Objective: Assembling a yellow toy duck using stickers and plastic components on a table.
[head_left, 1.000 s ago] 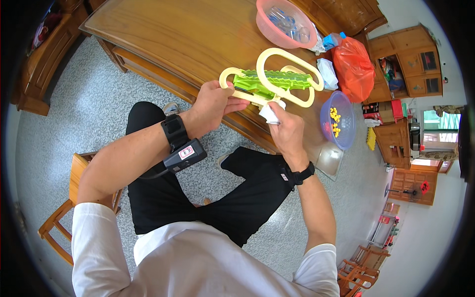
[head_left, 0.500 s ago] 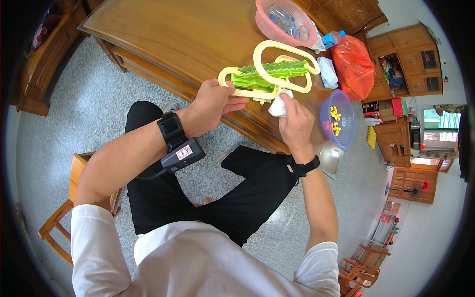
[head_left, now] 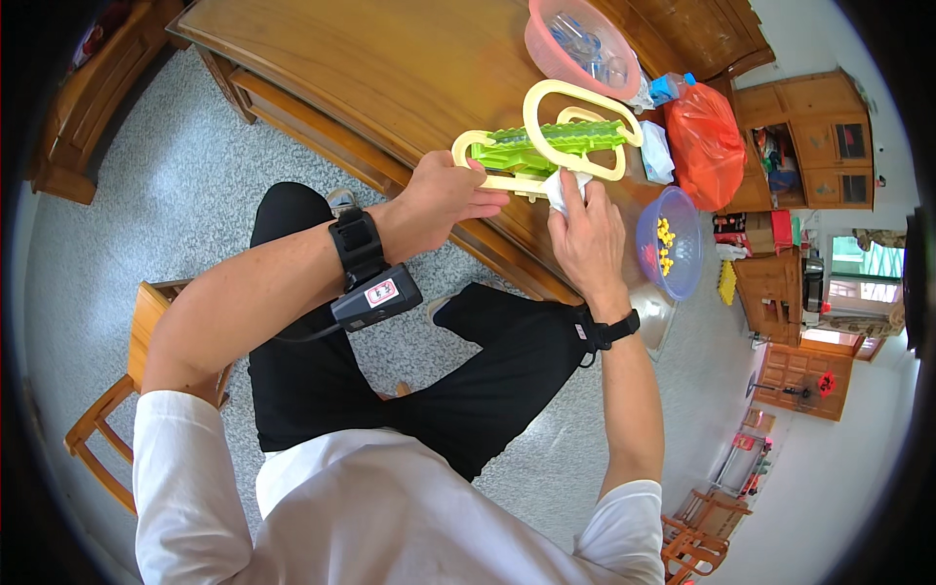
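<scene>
Above the near edge of the wooden table is a plastic toy track (head_left: 507, 154), with green ridged strips set in cream rounded loops. My left hand (head_left: 441, 200) is closed on its left end, thumb on top and fingers stretched beneath the frame. A crumpled white tissue (head_left: 565, 192) is pinched in my right hand (head_left: 591, 234) and pressed against the cream frame near the upright loop. My fingers hide part of the tissue and of the frame's lower edge.
Right of my right hand is a blue-purple basket (head_left: 691, 216) with small yellow pieces. Farther back are a pink basket (head_left: 542, 63) of clear plastic items, a tissue pack (head_left: 655, 151), a bottle (head_left: 669, 88) and a red plastic bag (head_left: 710, 146). A wooden chair (head_left: 151, 336) stands at left.
The whole view has shifted slightly. My right hand has pushed the tissue up onto the frame, so less of the tissue shows. My left hand keeps its hold.
</scene>
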`<act>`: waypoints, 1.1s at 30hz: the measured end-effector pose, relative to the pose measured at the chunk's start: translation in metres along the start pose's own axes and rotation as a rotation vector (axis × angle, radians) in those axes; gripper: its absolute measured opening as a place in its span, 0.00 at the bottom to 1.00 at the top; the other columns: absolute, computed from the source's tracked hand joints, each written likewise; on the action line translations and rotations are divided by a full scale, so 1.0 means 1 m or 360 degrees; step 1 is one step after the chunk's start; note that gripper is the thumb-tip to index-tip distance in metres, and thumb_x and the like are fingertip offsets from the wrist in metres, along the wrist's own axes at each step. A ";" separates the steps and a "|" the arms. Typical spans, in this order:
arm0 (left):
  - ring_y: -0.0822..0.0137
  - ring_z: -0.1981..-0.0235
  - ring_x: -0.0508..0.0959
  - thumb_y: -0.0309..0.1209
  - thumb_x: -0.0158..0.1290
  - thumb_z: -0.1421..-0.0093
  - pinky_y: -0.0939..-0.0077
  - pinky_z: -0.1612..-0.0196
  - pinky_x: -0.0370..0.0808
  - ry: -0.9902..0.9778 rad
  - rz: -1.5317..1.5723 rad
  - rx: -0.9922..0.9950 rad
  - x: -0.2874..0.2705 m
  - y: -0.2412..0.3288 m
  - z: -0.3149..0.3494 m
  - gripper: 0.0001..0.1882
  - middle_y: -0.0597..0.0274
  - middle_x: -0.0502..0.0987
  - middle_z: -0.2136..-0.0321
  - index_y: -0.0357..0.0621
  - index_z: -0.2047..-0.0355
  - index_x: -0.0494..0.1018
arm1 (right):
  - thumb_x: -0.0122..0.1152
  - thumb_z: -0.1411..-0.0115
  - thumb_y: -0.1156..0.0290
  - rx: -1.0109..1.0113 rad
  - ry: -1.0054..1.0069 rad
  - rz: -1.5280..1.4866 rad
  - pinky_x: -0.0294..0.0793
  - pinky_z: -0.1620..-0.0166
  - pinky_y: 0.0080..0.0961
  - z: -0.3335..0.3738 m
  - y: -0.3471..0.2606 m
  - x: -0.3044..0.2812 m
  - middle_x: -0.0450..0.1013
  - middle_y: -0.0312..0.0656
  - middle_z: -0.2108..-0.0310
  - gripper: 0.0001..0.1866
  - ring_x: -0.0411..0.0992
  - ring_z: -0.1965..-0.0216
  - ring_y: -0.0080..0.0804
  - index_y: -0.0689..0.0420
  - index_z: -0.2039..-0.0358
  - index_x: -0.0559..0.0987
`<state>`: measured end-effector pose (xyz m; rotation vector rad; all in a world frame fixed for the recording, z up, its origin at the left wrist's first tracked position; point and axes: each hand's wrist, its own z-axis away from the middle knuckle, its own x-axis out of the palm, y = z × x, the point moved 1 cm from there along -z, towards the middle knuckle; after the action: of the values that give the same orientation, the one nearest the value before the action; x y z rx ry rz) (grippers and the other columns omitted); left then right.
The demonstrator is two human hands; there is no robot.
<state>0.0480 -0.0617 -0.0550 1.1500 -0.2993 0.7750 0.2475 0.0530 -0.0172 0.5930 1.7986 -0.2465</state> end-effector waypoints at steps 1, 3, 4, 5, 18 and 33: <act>0.58 0.48 0.82 0.30 0.45 0.24 0.64 0.42 0.82 0.0020 0.0000 -0.0009 0.000 0.000 0.000 0.18 0.45 0.76 0.45 0.28 0.41 0.66 | 0.65 0.44 0.75 -0.0005 -0.0004 -0.0001 0.75 0.61 0.44 0.000 0.000 0.001 0.71 0.46 0.62 0.21 0.76 0.62 0.47 0.56 0.47 0.82; 0.57 0.48 0.82 0.31 0.45 0.24 0.64 0.42 0.82 0.0020 0.0006 0.0001 0.000 -0.001 0.000 0.18 0.45 0.77 0.45 0.28 0.41 0.66 | 0.64 0.42 0.77 -0.0017 0.0104 -0.0150 0.75 0.59 0.44 0.000 0.004 0.005 0.71 0.46 0.63 0.20 0.75 0.63 0.48 0.57 0.48 0.82; 0.57 0.48 0.82 0.31 0.45 0.24 0.64 0.42 0.82 0.0016 0.0007 0.0012 0.000 -0.002 0.000 0.18 0.45 0.77 0.45 0.28 0.41 0.66 | 0.64 0.42 0.77 -0.0021 0.0095 -0.0151 0.75 0.59 0.44 0.002 0.007 0.008 0.71 0.46 0.63 0.20 0.75 0.63 0.48 0.57 0.48 0.82; 0.57 0.48 0.82 0.31 0.45 0.24 0.64 0.42 0.82 0.0020 0.0015 0.0008 0.000 -0.003 -0.001 0.18 0.45 0.77 0.45 0.28 0.41 0.66 | 0.64 0.41 0.77 0.0005 0.0131 -0.0214 0.75 0.60 0.43 0.003 0.011 0.012 0.72 0.46 0.64 0.19 0.75 0.63 0.48 0.57 0.48 0.82; 0.57 0.47 0.82 0.30 0.44 0.24 0.64 0.41 0.82 0.0010 0.0047 0.0025 0.004 -0.008 0.000 0.19 0.43 0.77 0.46 0.26 0.41 0.66 | 0.60 0.39 0.74 0.0134 -0.0043 -0.0097 0.76 0.66 0.47 -0.002 0.009 0.019 0.77 0.50 0.71 0.26 0.78 0.71 0.53 0.55 0.39 0.77; 0.51 0.48 0.83 0.37 0.40 0.22 0.57 0.40 0.79 -0.0072 0.0458 -0.0129 -0.005 -0.011 -0.004 0.19 0.44 0.78 0.47 0.33 0.45 0.69 | 0.64 0.36 0.74 0.0340 -0.0139 -0.0631 0.78 0.61 0.44 0.012 0.004 0.005 0.80 0.50 0.63 0.21 0.79 0.64 0.54 0.52 0.42 0.78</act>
<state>0.0516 -0.0625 -0.0671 1.0613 -0.5379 0.9803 0.2587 0.0522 -0.0249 0.3608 1.8058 -0.7305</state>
